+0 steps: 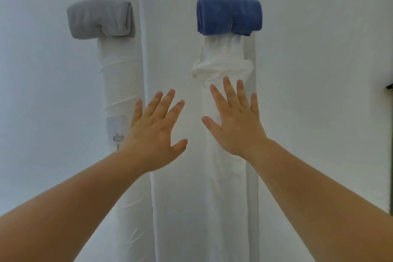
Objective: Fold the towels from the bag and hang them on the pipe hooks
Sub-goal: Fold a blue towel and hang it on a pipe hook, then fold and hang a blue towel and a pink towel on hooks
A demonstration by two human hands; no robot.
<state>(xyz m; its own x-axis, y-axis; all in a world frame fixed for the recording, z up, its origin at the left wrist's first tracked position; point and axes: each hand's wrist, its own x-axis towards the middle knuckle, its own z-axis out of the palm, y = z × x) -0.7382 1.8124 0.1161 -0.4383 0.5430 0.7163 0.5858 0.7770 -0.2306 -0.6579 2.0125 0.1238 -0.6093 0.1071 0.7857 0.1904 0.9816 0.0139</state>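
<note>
A folded grey towel hangs on a hook on the left white-wrapped pipe. A folded blue towel hangs on a hook on the right wrapped pipe. My left hand is held up between the two pipes, fingers spread and straight, holding nothing. My right hand is raised in front of the right pipe below the blue towel, fingers spread, also holding nothing. The bag is out of view.
A bare metal hook sits lower on the left pipe, just left of my left wrist. White wall lies behind both pipes. A dark object pokes in at the right edge.
</note>
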